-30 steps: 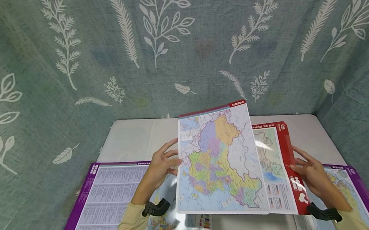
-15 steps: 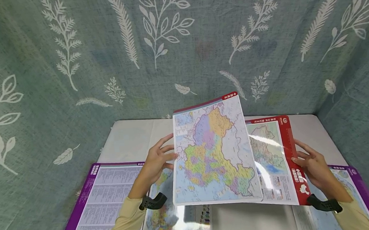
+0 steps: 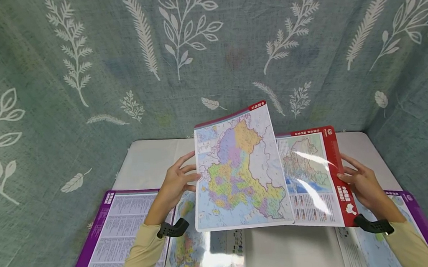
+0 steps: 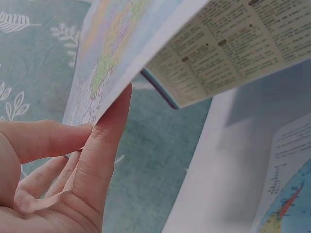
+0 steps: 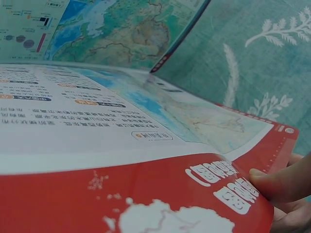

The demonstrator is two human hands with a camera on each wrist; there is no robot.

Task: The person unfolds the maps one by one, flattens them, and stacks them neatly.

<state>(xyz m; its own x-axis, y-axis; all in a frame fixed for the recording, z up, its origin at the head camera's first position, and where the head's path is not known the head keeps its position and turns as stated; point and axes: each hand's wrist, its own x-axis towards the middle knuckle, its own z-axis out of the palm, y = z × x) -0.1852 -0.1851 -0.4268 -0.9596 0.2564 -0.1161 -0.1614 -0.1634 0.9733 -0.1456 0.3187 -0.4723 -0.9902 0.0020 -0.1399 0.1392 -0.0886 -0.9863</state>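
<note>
With my left hand [image 3: 174, 180] I am pinching the left edge of a folding map [image 3: 241, 169] between thumb and fingers; my right hand [image 3: 365, 184] is gripping its red right border. The map is stretching between my hands, above the white table [image 3: 150, 163].

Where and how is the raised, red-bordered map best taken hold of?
The raised map is likely best pinched at its outer side edges, one from each side, as the left hand and right hand do: it is thin, folded, and both edges are raised.

Beige sleeves [image 3: 141, 248], 2 black wristbands [image 3: 173, 229]
</note>
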